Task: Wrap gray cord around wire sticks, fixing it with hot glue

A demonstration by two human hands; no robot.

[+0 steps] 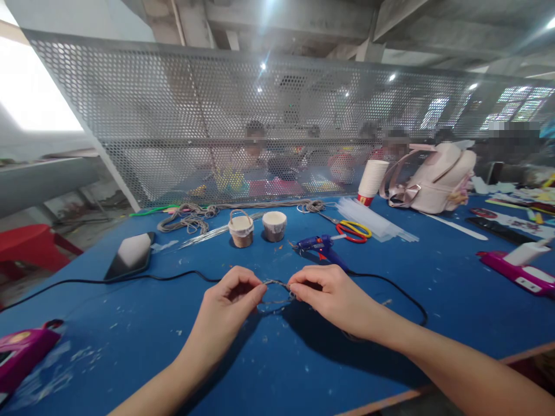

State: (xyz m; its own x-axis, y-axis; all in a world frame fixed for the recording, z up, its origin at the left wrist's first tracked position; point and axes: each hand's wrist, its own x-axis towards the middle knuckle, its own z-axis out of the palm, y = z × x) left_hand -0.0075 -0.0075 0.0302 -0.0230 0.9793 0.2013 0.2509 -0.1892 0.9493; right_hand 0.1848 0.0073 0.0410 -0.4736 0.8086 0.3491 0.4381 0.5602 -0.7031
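Left hand [230, 300] and right hand [336, 297] each pinch a thin cord loop [276, 282], held between them over the table [143, 329]. Apparent step: shaping; next move likely calls for steady fingertips.

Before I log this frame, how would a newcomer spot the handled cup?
Start at the blue table and look just beyond the left hand. The handled cup stands there beside a handleless cup; only it has a thin loop arching over its top.
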